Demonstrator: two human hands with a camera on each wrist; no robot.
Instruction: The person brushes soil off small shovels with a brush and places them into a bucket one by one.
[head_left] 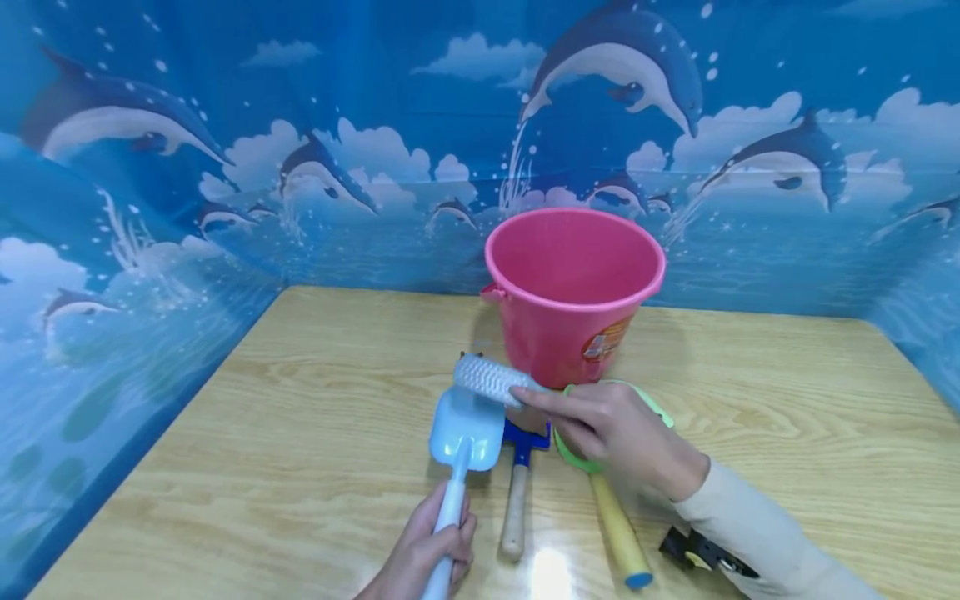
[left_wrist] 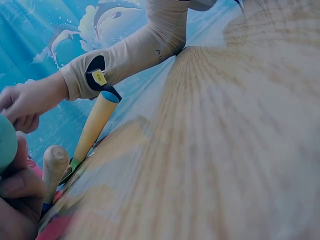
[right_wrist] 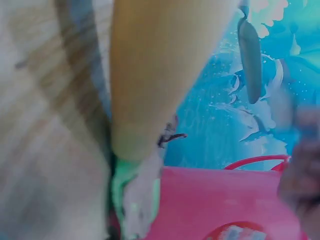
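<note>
My left hand (head_left: 431, 542) grips the handle of a light blue toy shovel (head_left: 467, 429), its blade pointing away from me. In my right hand (head_left: 618, 429) is a light blue brush (head_left: 491, 380) with a white bristled face, the forefinger stretched along it. The brush head overlaps the far end of the shovel blade in the head view. The left wrist view shows the left hand (left_wrist: 20, 200) around the shovel handle (left_wrist: 6, 142), with the right hand (left_wrist: 32, 105) beyond it. At the right wrist view's edge the right hand (right_wrist: 305, 175) is blurred.
Behind the hands stands a pink bucket (head_left: 585, 337). Between them lies a blue-headed tool (head_left: 514, 508) with a wooden handle. A green-rimmed tool (head_left: 618, 533) with a yellow handle lies under the right forearm. A dolphin-printed sheet (head_left: 375, 150) borders the table (head_left: 315, 417).
</note>
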